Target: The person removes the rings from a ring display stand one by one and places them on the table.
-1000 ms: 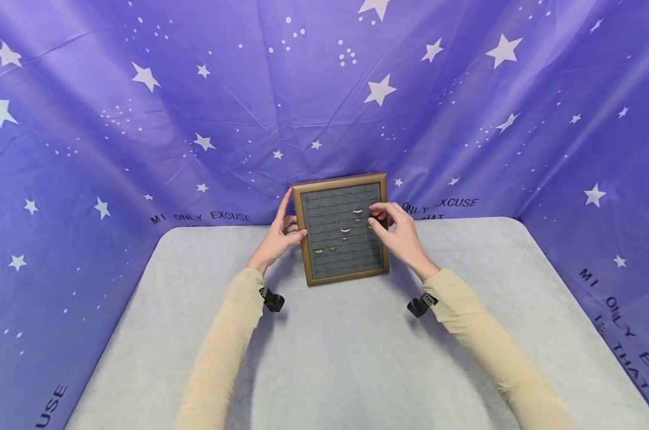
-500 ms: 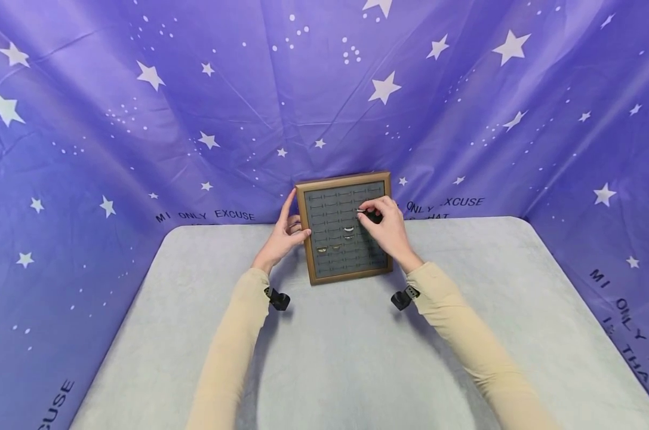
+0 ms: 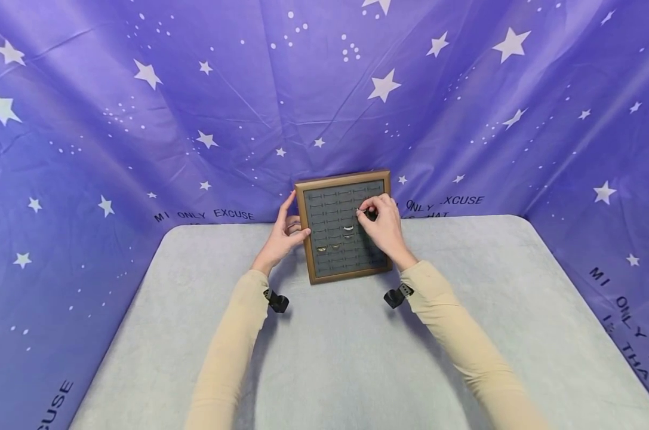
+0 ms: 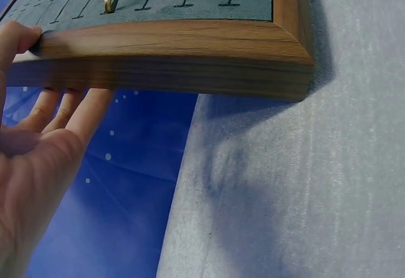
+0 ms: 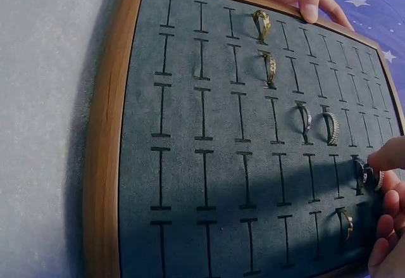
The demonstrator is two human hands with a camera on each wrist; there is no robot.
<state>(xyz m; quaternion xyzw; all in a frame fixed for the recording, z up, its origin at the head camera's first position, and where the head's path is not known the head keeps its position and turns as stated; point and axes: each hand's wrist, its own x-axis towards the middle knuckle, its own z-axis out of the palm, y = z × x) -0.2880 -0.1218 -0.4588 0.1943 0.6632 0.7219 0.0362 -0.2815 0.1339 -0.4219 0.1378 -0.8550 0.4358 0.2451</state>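
A ring display tray [image 3: 351, 277] with a wooden frame and slotted grey-green padding leans upright at the back of the table. My left hand [image 3: 281, 239] holds its left side, thumb on the front of the frame and fingers behind. My right hand [image 3: 382, 224] pinches a silver ring [image 5: 380, 180] at a slot right of the tray's middle. Close beside it another ring [image 5: 361, 173] sits in its slot. Two gold rings [image 5: 261, 26], two silver rings [image 5: 305, 121] and a further gold ring [image 5: 346, 224] stand in other slots.
A pale grey cloth covers the table [image 3: 324, 358]. Purple star-printed curtain [image 3: 238, 107] hangs right behind the tray and along both sides. Black wrist cameras [image 3: 277, 301] sit on both sleeves.
My right hand has moved left from the tray's right edge and its fingertips have closed on the silver ring. The left hand keeps its hold on the frame.
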